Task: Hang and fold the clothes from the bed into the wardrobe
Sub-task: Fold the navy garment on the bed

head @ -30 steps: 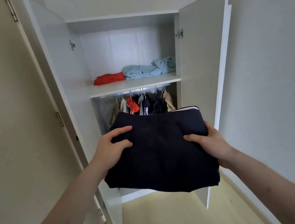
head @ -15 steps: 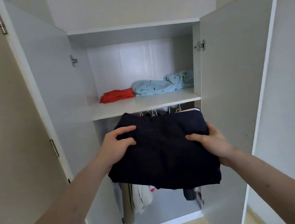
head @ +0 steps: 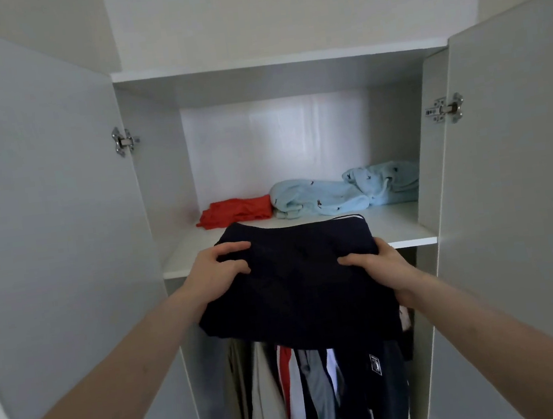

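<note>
White wardrobe shelf with red garment beside light-blue garment.

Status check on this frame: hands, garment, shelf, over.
Left hand and right hand both grip the folded navy garment, front edge over the shelf. Red garment and blue garment lie behind; front of shelf free.

One head-worn wide-angle view faces straight into the open wardrobe, close to its shelf, arms reaching forward.
</note>
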